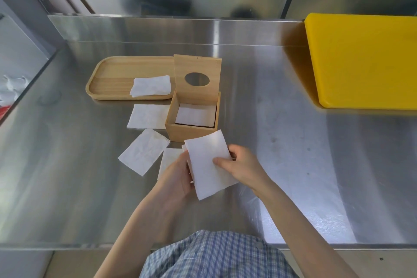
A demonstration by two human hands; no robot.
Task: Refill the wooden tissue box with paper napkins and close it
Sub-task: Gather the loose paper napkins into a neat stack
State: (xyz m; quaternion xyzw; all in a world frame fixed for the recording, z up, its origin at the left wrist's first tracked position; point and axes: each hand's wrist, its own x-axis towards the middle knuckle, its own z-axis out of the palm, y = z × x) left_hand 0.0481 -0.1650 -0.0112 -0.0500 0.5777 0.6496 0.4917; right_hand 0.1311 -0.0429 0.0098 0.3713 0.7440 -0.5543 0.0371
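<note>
The wooden tissue box stands open on the steel counter, its lid with an oval hole tilted up at the back. White napkins lie inside it. Just in front of the box, both hands hold a folded white napkin: my left hand grips its left edge and my right hand pinches its right edge. Loose napkins lie on the counter left of the box, further forward and under my left hand.
A wooden tray behind and left of the box carries another napkin. A yellow cutting board lies at the right back. The counter's left edge drops off near a gap. A steel backsplash rises behind.
</note>
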